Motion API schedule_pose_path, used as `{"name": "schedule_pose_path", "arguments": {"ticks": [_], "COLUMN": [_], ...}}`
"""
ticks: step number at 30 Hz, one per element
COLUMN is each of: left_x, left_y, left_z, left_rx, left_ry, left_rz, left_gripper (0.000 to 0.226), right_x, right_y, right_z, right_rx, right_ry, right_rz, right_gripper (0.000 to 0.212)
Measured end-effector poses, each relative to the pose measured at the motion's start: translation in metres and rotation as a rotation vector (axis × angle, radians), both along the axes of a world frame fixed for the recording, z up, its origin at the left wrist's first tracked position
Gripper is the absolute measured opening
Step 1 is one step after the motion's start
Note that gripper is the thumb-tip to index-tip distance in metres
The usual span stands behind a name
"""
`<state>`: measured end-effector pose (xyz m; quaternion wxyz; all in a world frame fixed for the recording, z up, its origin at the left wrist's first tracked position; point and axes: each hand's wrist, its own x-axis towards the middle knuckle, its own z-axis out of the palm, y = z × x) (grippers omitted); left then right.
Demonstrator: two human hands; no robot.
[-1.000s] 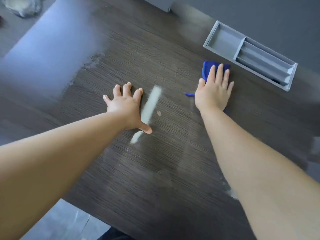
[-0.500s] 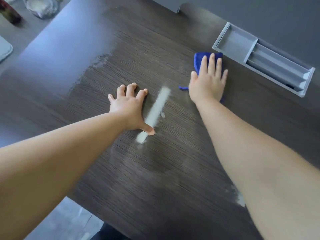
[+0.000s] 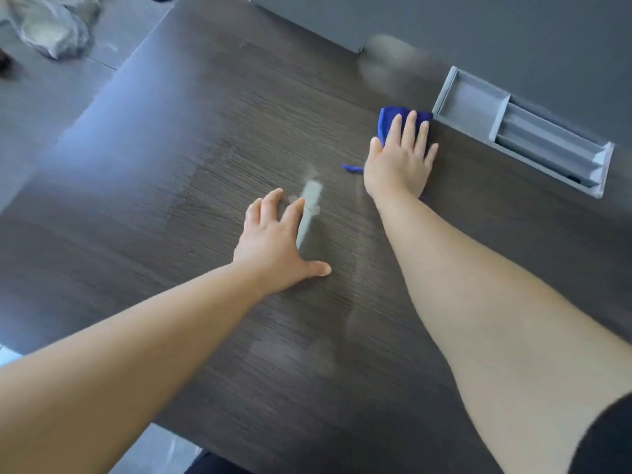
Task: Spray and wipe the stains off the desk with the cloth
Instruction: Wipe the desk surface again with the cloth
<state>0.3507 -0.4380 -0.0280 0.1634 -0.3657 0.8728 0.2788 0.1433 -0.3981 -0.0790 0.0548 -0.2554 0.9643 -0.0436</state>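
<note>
My right hand [image 3: 400,159] lies flat with straight fingers on a blue cloth [image 3: 390,119], pressing it onto the dark wood-grain desk [image 3: 171,217] close to the grey tray. My left hand [image 3: 273,241] rests palm-down on the desk, fingers spread and thumb out to the right. A pale, whitish streak [image 3: 309,206] runs along the desk just right of my left fingers, partly under them. Faint damp smears [image 3: 290,354] show on the wood nearer to me. No spray bottle is in view.
A grey recessed cable tray [image 3: 472,104] with a divider sits in the desk at the back right. A dark grey partition [image 3: 444,25] rises behind it. A crumpled plastic bag [image 3: 48,29] lies on the neighbouring surface at the far left. The desk's front edge runs along the bottom left.
The view has shifted. The pale streak looks shorter and fainter. My left hand now partly covers it; my right hand still presses the cloth beside the tray.
</note>
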Motion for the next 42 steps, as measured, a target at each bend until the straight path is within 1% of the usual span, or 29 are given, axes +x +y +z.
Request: {"name": "schedule_pose_path", "arguments": {"ticks": [1,2,4,6,8,9,11,14,16,17,18,19,20,22,24,25,26,27,29,31,32,33,34,37,38,39,40,41,42], "left_x": [0.003,0.006,0.013,0.019,0.025,0.027,0.029,0.029,0.026,0.025,0.024,0.023,0.023,0.021,0.019,0.018,0.018,0.017,0.018,0.018,0.018,0.018,0.018,0.026,0.032,0.038,0.046,0.053,0.061], "left_y": [-0.007,-0.014,-0.033,-0.050,-0.062,-0.063,-0.065,-0.066,-0.066,-0.066,-0.066,-0.066,-0.066,-0.066,-0.067,-0.068,-0.068,-0.069,-0.068,-0.068,-0.067,-0.068,-0.067,-0.069,-0.072,-0.076,-0.078,-0.080,-0.081], "left_z": [0.001,0.002,0.000,-0.004,-0.008,-0.010,-0.012,-0.014,-0.012,-0.012,-0.011,-0.010,-0.009,-0.009,-0.009,-0.008,-0.008,-0.007,-0.007,-0.007,-0.007,-0.007,-0.007,-0.008,-0.008,-0.008,-0.007,-0.006,-0.006], "left_rx": [-0.012,-0.038,-0.099,-0.141,-0.159,-0.173,-0.197,-0.213,-0.209,-0.208,-0.208,-0.207,-0.208,-0.217,-0.223,-0.224,-0.219,-0.211,-0.202,-0.203,-0.201,-0.197,-0.190,-0.154,-0.136,-0.107,-0.078,-0.062,-0.063], "left_ry": [0.012,0.013,-0.005,-0.031,-0.064,-0.071,-0.082,-0.111,-0.143,-0.154,-0.161,-0.161,-0.160,-0.164,-0.175,-0.179,-0.180,-0.180,-0.182,-0.181,-0.173,-0.161,-0.141,-0.043,0.016,0.069,0.110,0.131,0.136], "left_rz": [-0.006,-0.019,-0.029,-0.041,-0.068,-0.084,-0.115,-0.158,-0.167,-0.171,-0.174,-0.174,-0.174,-0.186,-0.198,-0.198,-0.201,-0.206,-0.208,-0.203,-0.198,-0.192,-0.182,-0.154,-0.133,-0.104,-0.077,-0.059,-0.045], "left_gripper": [0.109,0.108,0.108,0.112,0.117,0.119,0.120,0.120,0.120,0.120,0.119,0.119,0.119,0.120,0.120,0.120,0.120,0.120,0.119,0.119,0.119,0.119,0.118,0.105,0.097,0.088,0.079,0.073,0.068], "right_x": [0.014,0.030,0.065,0.090,0.093,0.084,0.057,0.016,0.007,0.011,0.021,0.034,0.048,0.072,0.065,0.049,0.032,0.018,0.004,0.017,0.032,0.050,0.069,0.096,0.088,0.074,0.056,0.041,0.032], "right_y": [-0.015,-0.023,-0.023,-0.003,0.018,0.025,0.018,-0.024,-0.057,-0.068,-0.077,-0.079,-0.074,-0.049,-0.023,-0.021,-0.023,-0.030,-0.055,-0.083,-0.094,-0.100,-0.099,-0.063,-0.045,-0.030,-0.018,-0.012,-0.014], "right_z": [0.000,-0.001,-0.003,-0.003,-0.004,-0.004,-0.003,-0.001,-0.001,0.000,0.000,-0.001,-0.002,0.000,0.002,0.003,0.003,0.004,0.003,-0.001,-0.002,-0.002,-0.002,0.002,0.004,0.005,0.005,0.004,0.004], "right_rx": [-0.016,-0.015,-0.018,-0.038,-0.038,-0.030,-0.021,0.010,0.054,0.060,0.060,0.059,0.052,0.035,0.037,0.037,0.030,0.039,0.068,0.076,0.071,0.066,0.064,0.041,0.027,0.022,0.033,0.053,0.071], "right_ry": [-0.011,-0.013,-0.007,-0.011,-0.030,-0.034,-0.029,-0.010,0.003,0.002,0.001,0.004,0.005,-0.007,-0.018,-0.015,-0.007,-0.005,0.015,0.047,0.041,0.038,0.034,-0.033,-0.049,-0.050,-0.028,-0.013,-0.024], "right_rz": [-0.007,0.062,0.322,0.565,0.703,0.717,0.647,0.379,0.195,0.134,0.122,0.167,0.269,0.562,0.812,0.858,0.822,0.724,0.427,0.217,0.194,0.244,0.355,0.823,0.919,0.957,0.930,0.844,0.708], "right_gripper": [0.057,0.058,0.059,0.059,0.061,0.061,0.061,0.056,0.057,0.058,0.059,0.059,0.059,0.059,0.059,0.058,0.056,0.054,0.054,0.057,0.059,0.059,0.059,0.055,0.054,0.055,0.056,0.056,0.055]}}
